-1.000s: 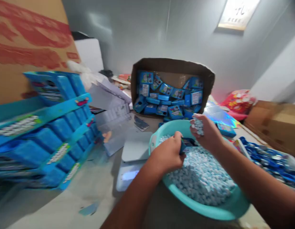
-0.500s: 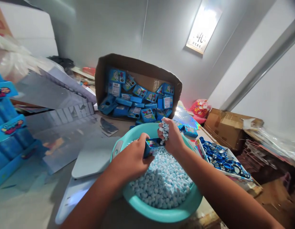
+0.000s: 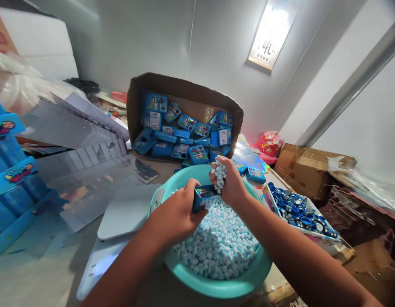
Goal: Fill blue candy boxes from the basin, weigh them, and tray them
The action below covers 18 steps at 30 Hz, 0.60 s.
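Note:
My left hand (image 3: 174, 213) is closed around a small blue box (image 3: 202, 196), held over a teal basin (image 3: 216, 285). The basin is full of small pale blue candies (image 3: 216, 245). My right hand (image 3: 231, 183) is cupped shut on a handful of those candies, right beside the open end of the small box. Both hands hover above the far half of the basin.
A cardboard carton (image 3: 184, 87) full of blue boxes lies on its side behind the basin. A flat scale (image 3: 120, 213) sits left of the basin. A tray of blue caps (image 3: 296, 211) is on the right. Stacked blue display packs (image 3: 12, 187) stand at far left.
The view swung right between the oldest frame and now. My hands stay together over the basin, and the right hand has tilted its candies closer to the small box.

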Available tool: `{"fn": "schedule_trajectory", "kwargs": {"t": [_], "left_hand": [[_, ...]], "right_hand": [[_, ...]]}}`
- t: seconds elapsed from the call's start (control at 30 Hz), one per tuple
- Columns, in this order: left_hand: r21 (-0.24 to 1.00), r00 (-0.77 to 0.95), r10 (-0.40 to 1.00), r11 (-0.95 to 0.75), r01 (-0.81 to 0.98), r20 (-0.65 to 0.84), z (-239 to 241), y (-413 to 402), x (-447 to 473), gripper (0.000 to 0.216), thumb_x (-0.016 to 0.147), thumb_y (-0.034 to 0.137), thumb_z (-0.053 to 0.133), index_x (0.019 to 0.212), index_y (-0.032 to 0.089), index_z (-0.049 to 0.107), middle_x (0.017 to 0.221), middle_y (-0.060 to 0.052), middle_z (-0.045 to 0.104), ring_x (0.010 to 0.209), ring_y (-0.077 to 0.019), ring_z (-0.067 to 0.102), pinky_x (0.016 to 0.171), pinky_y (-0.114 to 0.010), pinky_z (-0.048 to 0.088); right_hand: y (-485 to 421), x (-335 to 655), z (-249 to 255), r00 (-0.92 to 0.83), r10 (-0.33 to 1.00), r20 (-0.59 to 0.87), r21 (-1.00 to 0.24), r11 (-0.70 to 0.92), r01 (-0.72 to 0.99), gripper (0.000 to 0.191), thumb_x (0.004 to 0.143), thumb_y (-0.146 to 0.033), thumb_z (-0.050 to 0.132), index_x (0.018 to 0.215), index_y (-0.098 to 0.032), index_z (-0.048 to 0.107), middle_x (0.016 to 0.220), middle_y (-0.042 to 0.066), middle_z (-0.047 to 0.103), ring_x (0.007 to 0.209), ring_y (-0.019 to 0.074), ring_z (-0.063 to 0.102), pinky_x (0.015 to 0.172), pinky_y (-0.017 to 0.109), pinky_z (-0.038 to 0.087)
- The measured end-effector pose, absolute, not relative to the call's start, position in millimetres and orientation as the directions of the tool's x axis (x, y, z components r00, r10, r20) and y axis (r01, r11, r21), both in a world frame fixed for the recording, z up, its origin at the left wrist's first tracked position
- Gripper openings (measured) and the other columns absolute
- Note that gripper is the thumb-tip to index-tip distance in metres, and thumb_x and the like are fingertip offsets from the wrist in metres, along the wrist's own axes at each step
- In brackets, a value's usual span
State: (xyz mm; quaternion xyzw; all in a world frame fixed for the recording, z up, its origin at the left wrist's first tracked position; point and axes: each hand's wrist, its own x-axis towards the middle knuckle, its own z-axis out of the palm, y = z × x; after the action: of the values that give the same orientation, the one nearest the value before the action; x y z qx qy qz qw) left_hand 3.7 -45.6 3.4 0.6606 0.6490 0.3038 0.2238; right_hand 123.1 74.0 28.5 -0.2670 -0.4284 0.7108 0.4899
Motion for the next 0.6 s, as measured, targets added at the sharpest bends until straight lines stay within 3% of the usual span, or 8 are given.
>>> {"fn": "schedule_trajectory", "kwargs": {"t": [0.37,0.6], "left_hand": [[0.694,-0.054,0.993,-0.035,0.719,0.106,3.0,-45.0,5.2,0.040,0.087,0.039,0.054,0.122,0.024,0.040,0.109,-0.007,0.065,0.097,-0.0271,0.063,0.075,-0.034,0.041],[0.723,-0.092,0.986,-0.039,0.690,0.142,-1.0,-39.8,1.9,0.037,0.084,0.037,0.059,0.116,0.026,0.044,0.092,0.000,0.066,0.084,-0.0229,0.064,0.069,-0.031,0.040]], "right_hand": [[73.1,123.6,28.2,-0.400,0.913,0.082,-0.883,-0.119,-0.455,0.028,0.067,-0.034,0.076,0.080,-0.020,0.056,0.065,-0.004,0.061,0.050,0.0097,0.054,0.044,0.020,0.042],[71.5,123.1,29.7,-0.427,0.900,0.086,-0.871,-0.141,-0.471,0.027,0.066,-0.034,0.076,0.081,-0.020,0.057,0.065,-0.004,0.063,0.050,0.0103,0.056,0.046,0.020,0.046]]}}
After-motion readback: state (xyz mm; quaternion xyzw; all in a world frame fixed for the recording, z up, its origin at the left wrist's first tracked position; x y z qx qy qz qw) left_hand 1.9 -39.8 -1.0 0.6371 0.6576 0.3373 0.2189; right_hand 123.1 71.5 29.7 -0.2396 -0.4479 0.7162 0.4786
